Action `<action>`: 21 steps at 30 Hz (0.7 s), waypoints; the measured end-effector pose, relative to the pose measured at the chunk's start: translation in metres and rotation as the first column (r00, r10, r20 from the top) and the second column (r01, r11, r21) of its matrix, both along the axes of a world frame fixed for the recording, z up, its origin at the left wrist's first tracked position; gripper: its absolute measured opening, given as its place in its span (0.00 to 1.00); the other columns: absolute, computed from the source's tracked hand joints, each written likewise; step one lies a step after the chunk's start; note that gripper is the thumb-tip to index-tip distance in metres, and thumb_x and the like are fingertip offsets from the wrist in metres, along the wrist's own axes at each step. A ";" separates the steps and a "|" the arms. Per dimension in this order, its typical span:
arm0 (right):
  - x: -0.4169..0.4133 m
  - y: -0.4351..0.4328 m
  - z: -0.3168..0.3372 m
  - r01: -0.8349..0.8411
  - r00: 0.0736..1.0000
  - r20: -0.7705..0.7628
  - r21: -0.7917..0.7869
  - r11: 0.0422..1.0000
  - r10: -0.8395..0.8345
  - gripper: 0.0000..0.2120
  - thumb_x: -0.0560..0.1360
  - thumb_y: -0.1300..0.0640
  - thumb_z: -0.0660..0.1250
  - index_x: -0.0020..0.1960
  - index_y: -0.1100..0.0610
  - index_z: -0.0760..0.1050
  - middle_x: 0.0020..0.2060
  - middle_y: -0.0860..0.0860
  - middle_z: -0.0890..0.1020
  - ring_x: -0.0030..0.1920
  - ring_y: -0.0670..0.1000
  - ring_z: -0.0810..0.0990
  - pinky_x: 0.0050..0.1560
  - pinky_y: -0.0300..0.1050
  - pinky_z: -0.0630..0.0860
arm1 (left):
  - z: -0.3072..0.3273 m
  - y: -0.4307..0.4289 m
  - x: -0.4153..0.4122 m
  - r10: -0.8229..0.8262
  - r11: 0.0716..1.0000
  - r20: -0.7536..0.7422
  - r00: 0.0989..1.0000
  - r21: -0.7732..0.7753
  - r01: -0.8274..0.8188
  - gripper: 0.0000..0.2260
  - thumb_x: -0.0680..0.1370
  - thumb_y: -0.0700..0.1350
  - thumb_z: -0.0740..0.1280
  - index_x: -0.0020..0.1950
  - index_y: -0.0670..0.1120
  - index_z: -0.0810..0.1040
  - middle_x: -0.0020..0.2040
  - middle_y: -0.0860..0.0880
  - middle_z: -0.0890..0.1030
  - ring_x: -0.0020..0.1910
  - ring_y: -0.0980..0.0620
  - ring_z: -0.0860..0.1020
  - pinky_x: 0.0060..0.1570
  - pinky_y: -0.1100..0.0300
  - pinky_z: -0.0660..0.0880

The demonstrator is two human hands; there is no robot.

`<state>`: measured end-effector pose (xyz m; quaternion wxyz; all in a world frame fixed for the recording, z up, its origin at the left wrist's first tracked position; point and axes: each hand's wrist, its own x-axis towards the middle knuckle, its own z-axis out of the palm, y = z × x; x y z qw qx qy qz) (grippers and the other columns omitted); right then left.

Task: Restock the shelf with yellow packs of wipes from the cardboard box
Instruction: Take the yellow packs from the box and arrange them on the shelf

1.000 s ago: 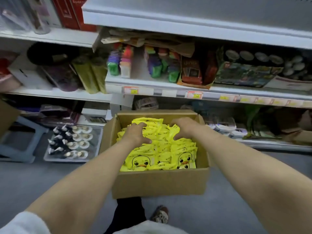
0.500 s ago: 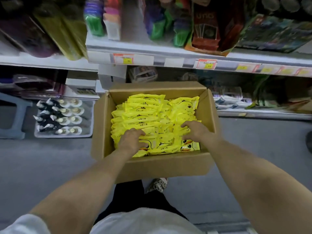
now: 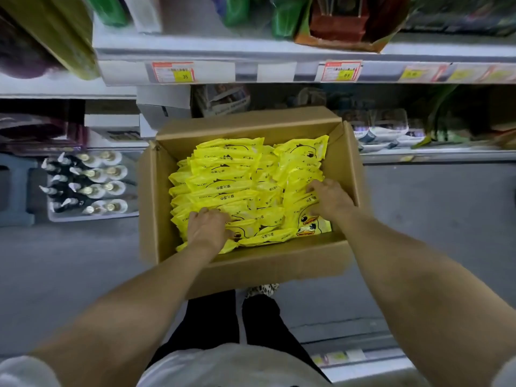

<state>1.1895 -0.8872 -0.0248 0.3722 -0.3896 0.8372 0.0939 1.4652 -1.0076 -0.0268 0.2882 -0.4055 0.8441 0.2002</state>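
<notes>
An open cardboard box (image 3: 245, 270) stands on the grey floor below me, full of several yellow packs of wipes (image 3: 234, 177) printed with a duck. My left hand (image 3: 208, 229) lies palm down on the packs at the box's near left, fingers curled into them. My right hand (image 3: 329, 198) presses on the packs at the near right, fingers dug between them beside a duck-face pack (image 3: 310, 223). No pack is lifted clear of the box. The shelf (image 3: 279, 71) with price tags runs above the box.
A tray of pump bottles (image 3: 86, 185) sits on the floor left of the box, beside a blue stool (image 3: 15, 191). The low shelf (image 3: 435, 156) at right holds small packaged goods. My legs and a patterned shoe (image 3: 261, 290) are just under the box.
Both hands slid from the far end of the packs back to the near end. The view tilted down and closer over the box.
</notes>
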 end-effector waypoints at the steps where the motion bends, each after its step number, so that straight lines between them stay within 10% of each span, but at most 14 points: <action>1: 0.001 0.000 -0.003 -0.015 1.000 -0.011 0.004 1.000 0.015 0.30 0.68 0.55 0.78 0.66 0.47 0.69 0.63 0.55 0.69 0.66 0.57 0.67 0.64 0.52 0.71 | -0.001 -0.001 -0.002 -0.001 1.000 0.000 1.000 -0.009 0.001 0.17 0.77 0.58 0.67 0.65 0.58 0.77 0.61 0.51 0.79 0.63 0.48 0.71 0.61 0.52 0.63; 16: -0.008 0.001 -0.007 0.052 0.998 -0.010 -0.207 0.977 -0.055 0.09 0.73 0.55 0.75 0.46 0.51 0.74 0.52 0.53 0.76 0.56 0.55 0.76 0.48 0.44 0.71 | -0.012 -0.010 -0.004 0.236 0.941 -0.020 0.972 0.252 -0.224 0.16 0.76 0.52 0.71 0.64 0.56 0.78 0.58 0.48 0.80 0.45 0.49 0.80 0.45 0.58 0.76; 21: -0.003 0.007 -0.014 -0.042 0.999 0.019 -0.150 0.988 0.046 0.15 0.70 0.52 0.77 0.54 0.49 0.78 0.60 0.52 0.72 0.65 0.53 0.69 0.62 0.48 0.71 | -0.016 -0.008 -0.002 0.269 0.931 -0.046 0.962 0.268 -0.247 0.16 0.76 0.52 0.70 0.64 0.56 0.79 0.59 0.47 0.80 0.51 0.46 0.80 0.52 0.53 0.77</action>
